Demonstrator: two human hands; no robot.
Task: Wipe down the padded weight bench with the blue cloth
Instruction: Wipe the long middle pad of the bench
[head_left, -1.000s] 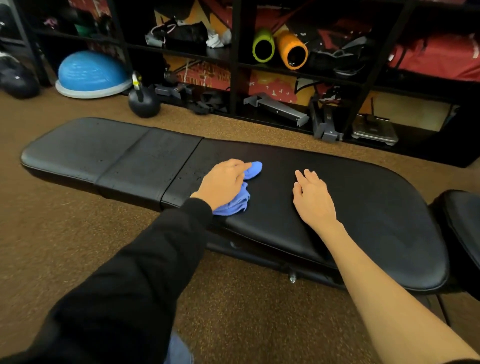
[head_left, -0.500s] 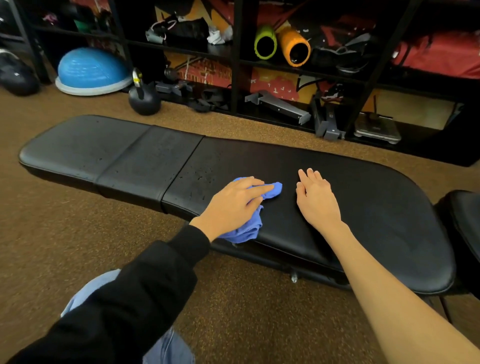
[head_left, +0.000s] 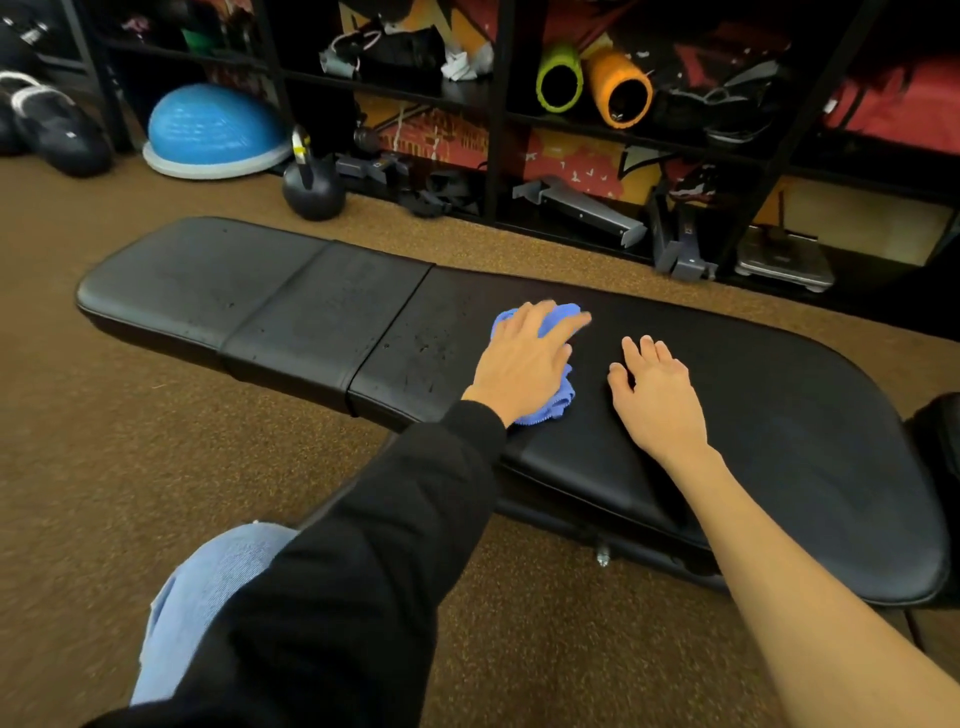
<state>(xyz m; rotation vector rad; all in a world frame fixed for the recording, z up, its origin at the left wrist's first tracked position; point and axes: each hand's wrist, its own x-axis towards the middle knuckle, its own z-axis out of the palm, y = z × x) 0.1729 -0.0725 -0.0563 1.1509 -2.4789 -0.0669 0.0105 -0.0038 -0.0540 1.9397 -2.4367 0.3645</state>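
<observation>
Pressing or gripping: what is the left hand (head_left: 524, 364) doing?

Pressing. It reaches out of a black sleeve (head_left: 395, 545), palm down, with its fingers spread and fairly straight over a crumpled blue cloth (head_left: 560, 397). It pins the cloth flat against the long black padded weight bench (head_left: 291, 296).

And the right hand (head_left: 657, 395)?

Bare-armed, it lies palm down on the bare pad. Its fingers are straight and close together, pointing toward the bench's far edge, and it holds nothing. The two hands are apart, side by side, with a strip of black pad between them.

Where exactly is the cloth?

It is under the left hand, about midway along the bench's length. That puts it on the longest pad, to the right of the seam that parts it from the shorter middle pad. One fold shows past the fingers toward the far edge. Another bunches out below the palm, close to the near edge. The cloth lies just beside the right hand without touching it.

What can't you make out?

Most of the cloth is hidden under the palm, and the left fingertips are blurred. Another black pad (head_left: 937, 441) at the bench's right end is cut off at the edge of view. The metal frame beneath the bench is mostly lost in shadow.
</observation>
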